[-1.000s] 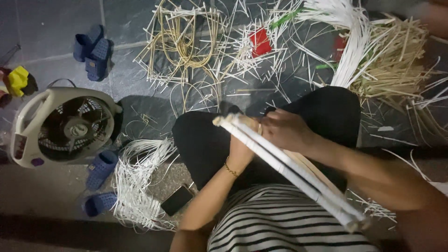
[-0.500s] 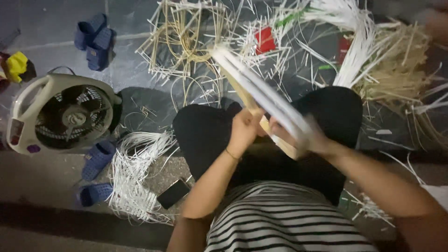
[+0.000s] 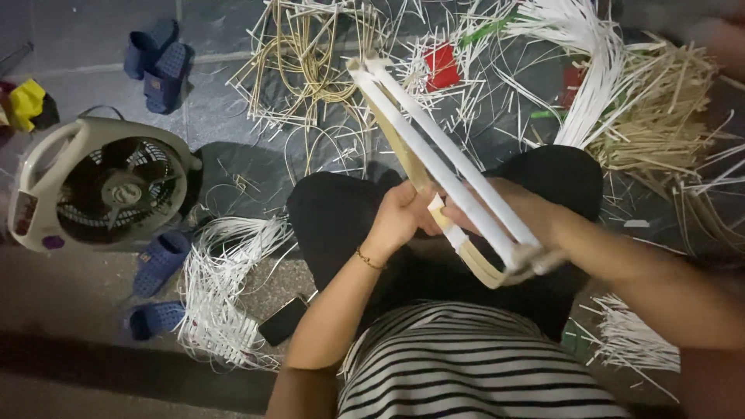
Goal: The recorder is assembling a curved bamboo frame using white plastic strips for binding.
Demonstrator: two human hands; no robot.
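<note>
- The dark stone floor (image 3: 93,77) was littered with cut strips: a white bundle (image 3: 225,287) by the left knee, a tangle of tan cane (image 3: 310,62) ahead, and a straw-coloured heap (image 3: 660,116) to the right.
- A small fan (image 3: 101,182) lay face-up at the left, with blue slippers (image 3: 159,260) just beside it and a dark phone (image 3: 283,320) near the bundle.
- The long frame of white and tan strips (image 3: 442,167) stood tilted over the lap, its far end reaching out above the cane tangle.
- The left hand (image 3: 400,217) was curled closed around the frame's middle; the right hand (image 3: 535,221) looked wrapped over its lower part, though blur hid the fingers there.
- The near corner (image 3: 520,264) looked loosely bound; a twist might have sprung it apart.
- Swinging the far end low could have snagged loose cane and dragged it.
- A slack left grip might have let the frame slide off the lap onto the phone.
</note>
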